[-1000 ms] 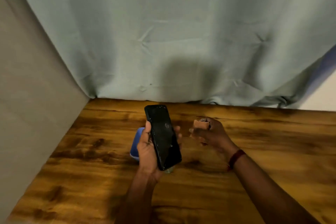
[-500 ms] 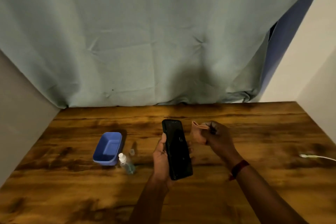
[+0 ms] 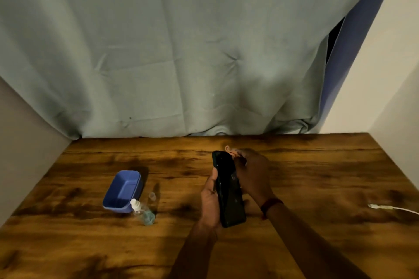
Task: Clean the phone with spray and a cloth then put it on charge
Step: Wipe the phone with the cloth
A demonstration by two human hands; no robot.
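A black phone (image 3: 227, 190) is held upright above the middle of the wooden table (image 3: 317, 176), screen facing me, with my left hand (image 3: 209, 199) gripping its left edge. My right hand (image 3: 252, 172) presses against the phone's upper right side and pinches a small peach cloth (image 3: 231, 150), which peeks out above the fingers. A small spray bottle (image 3: 142, 210) with a white nozzle and bluish liquid lies on the table to the left. Its clear cap (image 3: 152, 196) stands just behind it. A white charging cable (image 3: 392, 208) lies at the right edge.
A blue plastic tub (image 3: 123, 190) sits left of the spray bottle. A pale green curtain (image 3: 181, 52) hangs along the table's back edge. Walls close in on the left (image 3: 22, 142) and right (image 3: 396, 75).
The view has swung right, bringing the tub, bottle and cable into sight. My right hand with the cloth has moved left onto the phone's upper right side.
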